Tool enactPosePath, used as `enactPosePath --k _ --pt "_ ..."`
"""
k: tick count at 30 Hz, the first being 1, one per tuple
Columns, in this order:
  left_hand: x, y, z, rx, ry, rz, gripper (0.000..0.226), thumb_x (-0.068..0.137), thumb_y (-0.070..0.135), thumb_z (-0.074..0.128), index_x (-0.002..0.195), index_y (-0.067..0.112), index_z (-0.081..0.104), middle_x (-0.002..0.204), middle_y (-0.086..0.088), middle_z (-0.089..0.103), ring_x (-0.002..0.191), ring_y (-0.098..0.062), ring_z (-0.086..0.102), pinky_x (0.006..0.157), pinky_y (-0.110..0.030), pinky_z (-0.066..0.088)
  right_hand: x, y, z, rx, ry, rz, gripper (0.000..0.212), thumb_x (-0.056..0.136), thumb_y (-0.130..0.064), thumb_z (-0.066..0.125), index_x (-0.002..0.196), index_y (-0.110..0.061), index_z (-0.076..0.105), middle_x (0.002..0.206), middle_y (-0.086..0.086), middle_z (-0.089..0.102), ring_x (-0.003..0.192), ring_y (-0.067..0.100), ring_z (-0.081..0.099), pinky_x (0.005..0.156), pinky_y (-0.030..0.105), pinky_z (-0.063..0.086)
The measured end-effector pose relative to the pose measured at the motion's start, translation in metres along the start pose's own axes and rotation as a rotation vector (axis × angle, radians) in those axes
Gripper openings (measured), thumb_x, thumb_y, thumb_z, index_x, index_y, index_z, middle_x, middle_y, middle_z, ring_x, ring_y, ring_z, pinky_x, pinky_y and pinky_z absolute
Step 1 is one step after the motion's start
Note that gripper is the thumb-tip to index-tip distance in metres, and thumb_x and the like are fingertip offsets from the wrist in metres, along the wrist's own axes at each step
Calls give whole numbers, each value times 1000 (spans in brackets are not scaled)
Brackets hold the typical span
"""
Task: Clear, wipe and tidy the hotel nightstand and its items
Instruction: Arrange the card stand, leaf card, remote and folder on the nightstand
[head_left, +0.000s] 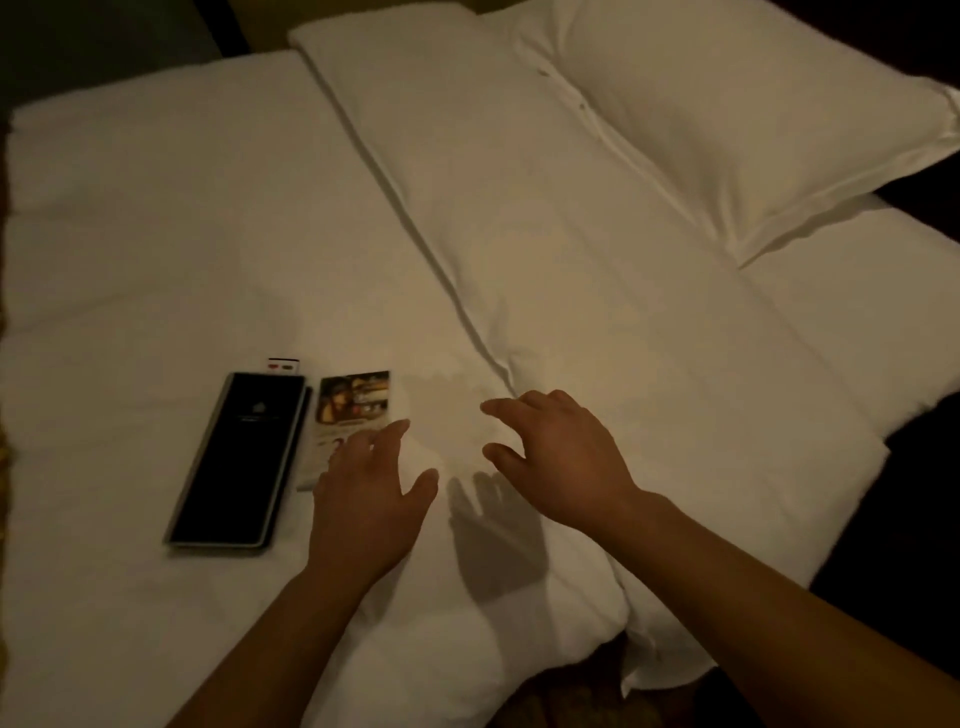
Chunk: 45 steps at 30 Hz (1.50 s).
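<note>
On the white bed cover (156, 249) lies a long black folder (236, 460) with a small white card (284, 365) showing red marks poking out past its far end. Right beside it lies a printed leaflet (353, 400) with a dark picture. My left hand (366, 504) hovers over the leaflet's near end, fingers spread, holding nothing. My right hand (558, 462) hangs open a little to the right, above the bare cover, casting a shadow below it. The nightstand is not in view.
A folded white duvet (545, 249) runs diagonally across the bed. A white pillow (727, 104) lies at the top right. The bed's near corner drops off at the bottom right into dark floor (924, 493).
</note>
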<state>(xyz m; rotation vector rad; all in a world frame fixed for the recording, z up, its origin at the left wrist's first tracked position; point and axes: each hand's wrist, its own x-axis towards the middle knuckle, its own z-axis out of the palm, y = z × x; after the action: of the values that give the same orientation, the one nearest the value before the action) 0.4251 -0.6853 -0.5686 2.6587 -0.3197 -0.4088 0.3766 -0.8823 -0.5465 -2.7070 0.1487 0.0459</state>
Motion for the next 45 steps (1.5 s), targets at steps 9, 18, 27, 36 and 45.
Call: enactPosePath --k 9,18,27,36,45 --pt "40 -99 -19 149 -12 -116 60 91 41 61 144 18 45 143 -15 46 132 -34 40 105 -54 42 60 -53 69 90 -145 0 43 90 -45 53 133 -36 49 115 -4 64 105 19 56 81 37 52" --pt "71 -157 -23 244 46 -227 62 94 43 59 149 19 44 153 -25 32 139 -44 30 106 -66 34 101 -65 128 127 -230 144 34 91 -41 50 120 -26 59 105 2 68 88 21 64 67 31 51" --pt "90 -188 -19 81 -64 -409 127 62 77 72 153 44 -10 154 -15 18 136 -42 31 105 -61 40 122 -77 157 213 -200 348 30 86 -40 59 98 -18 42 88 3 65 68 20 59 53 28 41" --pt "89 -191 -31 121 -16 -388 118 60 61 81 148 59 2 139 -15 29 119 -40 41 96 -56 45 124 -75 157 542 -196 530 28 78 -24 74 98 -16 55 96 1 72 80 18 70 69 38 60" --pt "73 -163 -35 252 154 -157 115 57 47 85 153 47 23 131 -20 39 108 -41 47 91 -55 43 106 -60 132 660 -158 493 17 81 -21 71 88 -19 56 91 0 70 82 20 69 69 44 60"
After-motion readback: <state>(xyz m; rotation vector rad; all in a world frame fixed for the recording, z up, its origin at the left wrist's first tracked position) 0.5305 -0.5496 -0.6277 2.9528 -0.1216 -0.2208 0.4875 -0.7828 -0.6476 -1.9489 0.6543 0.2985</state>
